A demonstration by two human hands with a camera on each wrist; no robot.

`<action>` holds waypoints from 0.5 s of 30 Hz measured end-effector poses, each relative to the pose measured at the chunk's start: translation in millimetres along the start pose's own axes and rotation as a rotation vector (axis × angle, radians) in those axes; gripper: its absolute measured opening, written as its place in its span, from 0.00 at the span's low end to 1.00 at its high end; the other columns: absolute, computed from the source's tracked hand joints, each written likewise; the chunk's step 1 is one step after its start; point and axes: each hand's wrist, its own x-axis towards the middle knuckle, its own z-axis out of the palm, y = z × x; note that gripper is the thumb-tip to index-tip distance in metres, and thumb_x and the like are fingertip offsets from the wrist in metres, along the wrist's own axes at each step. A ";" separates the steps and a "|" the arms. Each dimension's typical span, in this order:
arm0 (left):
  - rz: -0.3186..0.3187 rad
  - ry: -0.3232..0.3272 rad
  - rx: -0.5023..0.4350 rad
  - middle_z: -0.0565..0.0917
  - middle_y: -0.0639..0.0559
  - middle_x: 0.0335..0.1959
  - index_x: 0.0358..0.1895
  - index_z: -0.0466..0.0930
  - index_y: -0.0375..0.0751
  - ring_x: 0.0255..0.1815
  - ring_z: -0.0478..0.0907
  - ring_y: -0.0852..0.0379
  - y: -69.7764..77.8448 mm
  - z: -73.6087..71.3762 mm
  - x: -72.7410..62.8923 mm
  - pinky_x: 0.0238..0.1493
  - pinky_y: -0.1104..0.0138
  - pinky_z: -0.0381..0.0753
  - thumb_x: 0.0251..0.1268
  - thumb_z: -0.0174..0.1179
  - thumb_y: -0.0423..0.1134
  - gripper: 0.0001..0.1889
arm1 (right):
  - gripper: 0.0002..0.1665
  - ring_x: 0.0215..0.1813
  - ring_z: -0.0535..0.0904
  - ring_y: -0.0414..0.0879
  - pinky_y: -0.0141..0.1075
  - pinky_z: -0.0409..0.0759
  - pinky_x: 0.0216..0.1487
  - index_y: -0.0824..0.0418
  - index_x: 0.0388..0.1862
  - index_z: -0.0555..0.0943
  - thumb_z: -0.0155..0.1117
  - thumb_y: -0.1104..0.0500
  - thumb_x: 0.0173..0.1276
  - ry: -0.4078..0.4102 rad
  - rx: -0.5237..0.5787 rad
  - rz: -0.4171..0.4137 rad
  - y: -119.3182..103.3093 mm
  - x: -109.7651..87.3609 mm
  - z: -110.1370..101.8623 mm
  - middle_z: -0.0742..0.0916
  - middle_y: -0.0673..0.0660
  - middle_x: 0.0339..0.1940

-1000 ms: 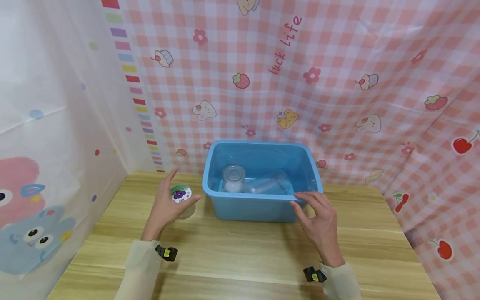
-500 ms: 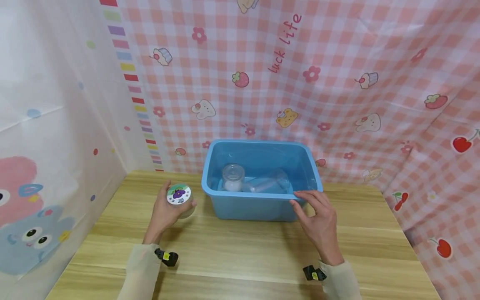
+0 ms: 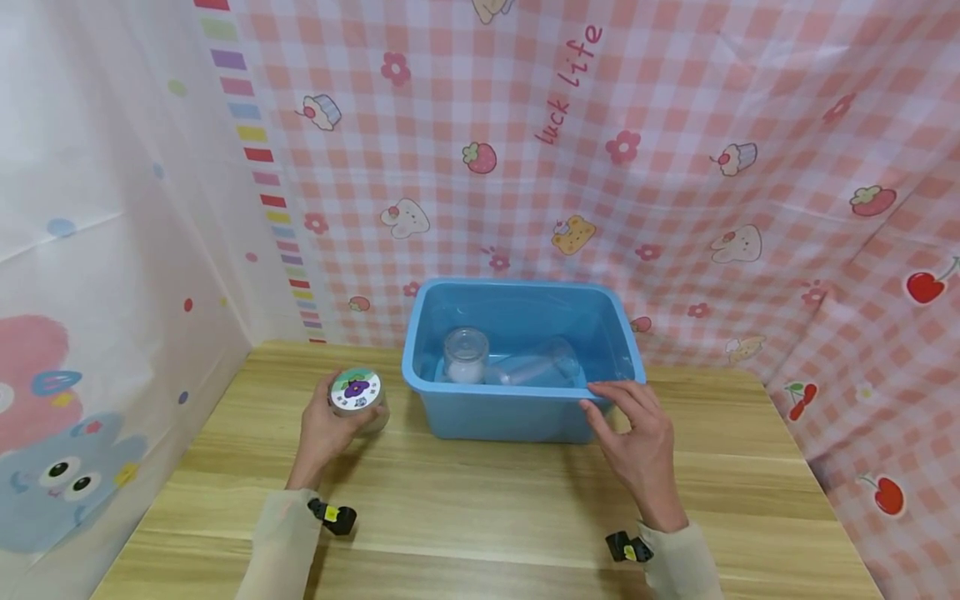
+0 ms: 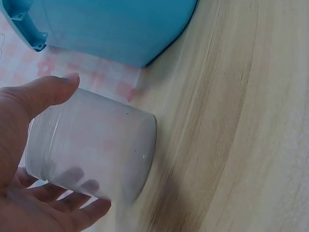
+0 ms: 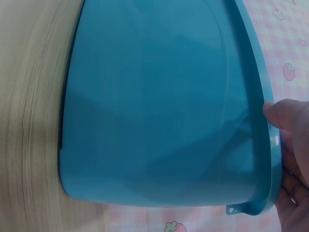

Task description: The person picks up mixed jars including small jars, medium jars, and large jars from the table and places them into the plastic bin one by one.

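Observation:
My left hand (image 3: 321,433) grips a clear plastic jar (image 4: 104,145) at the left of the blue bin, thumb on one side and fingers curled round the other. The jar's round lid (image 3: 356,389) has a purple flower printed on a white and green label. Its base is close over the wooden table in the left wrist view. With my right hand (image 3: 639,442) I pinch the front rim of the blue bin (image 3: 510,417) near its right corner, the thumb outside. Inside the bin stand a clear jar (image 3: 467,357) and, lying on its side, a clear cylindrical container (image 3: 542,365).
The bin stands on a wood-grain table (image 3: 465,517) near its back edge. Behind it hangs a pink checked cloth (image 3: 525,208), and a white cartoon-print cloth (image 3: 135,275) hangs along the left side.
My left hand, spread around the jar a second ago, has closed on it. The jar's lid has shifted slightly left and toward me. The right hand stays on the bin's rim.

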 end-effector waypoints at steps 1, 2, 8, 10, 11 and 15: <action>0.001 0.003 -0.001 0.65 0.32 0.76 0.80 0.51 0.38 0.77 0.63 0.34 -0.1 -0.5 0.1 0.77 0.37 0.63 0.56 0.78 0.48 0.55 | 0.19 0.49 0.82 0.50 0.16 0.69 0.60 0.57 0.48 0.90 0.82 0.63 0.56 -0.001 0.001 0.002 0.0 0.0 -0.1 0.90 0.55 0.45; 0.002 0.006 0.001 0.65 0.32 0.76 0.80 0.52 0.38 0.77 0.63 0.34 0.3 -1.0 0.2 0.76 0.38 0.65 0.56 0.78 0.49 0.55 | 0.19 0.49 0.82 0.50 0.16 0.69 0.60 0.57 0.48 0.90 0.82 0.63 0.56 -0.002 0.004 0.004 -0.4 0.2 -0.4 0.90 0.55 0.45; 0.002 0.009 -0.005 0.66 0.33 0.76 0.80 0.53 0.40 0.76 0.65 0.35 8.1 -5.8 -0.2 0.73 0.41 0.71 0.54 0.78 0.54 0.56 | 0.18 0.50 0.82 0.49 0.16 0.68 0.61 0.57 0.49 0.90 0.81 0.60 0.58 -0.018 0.006 0.026 -2.7 1.2 -2.4 0.90 0.54 0.46; 0.009 0.011 -0.009 0.67 0.33 0.75 0.80 0.53 0.40 0.75 0.67 0.36 12.9 -7.3 -1.0 0.72 0.42 0.73 0.53 0.78 0.54 0.56 | 0.18 0.50 0.82 0.49 0.16 0.69 0.61 0.57 0.49 0.90 0.81 0.60 0.58 -0.021 0.002 0.029 -2.7 1.3 -2.3 0.90 0.54 0.47; 0.016 0.013 -0.007 0.67 0.33 0.75 0.80 0.54 0.40 0.74 0.68 0.36 15.5 -8.0 -1.5 0.71 0.43 0.74 0.53 0.78 0.55 0.56 | 0.18 0.50 0.82 0.49 0.16 0.69 0.61 0.57 0.49 0.90 0.81 0.60 0.58 -0.021 0.000 0.028 -2.6 1.2 -2.2 0.90 0.54 0.47; 0.063 0.029 -0.004 0.70 0.35 0.73 0.79 0.56 0.41 0.71 0.71 0.38 25.8 -10.1 -3.4 0.69 0.44 0.77 0.53 0.78 0.55 0.55 | 0.18 0.49 0.82 0.50 0.16 0.68 0.60 0.57 0.48 0.90 0.81 0.62 0.57 -0.003 0.001 0.011 -1.0 0.1 -0.8 0.91 0.55 0.46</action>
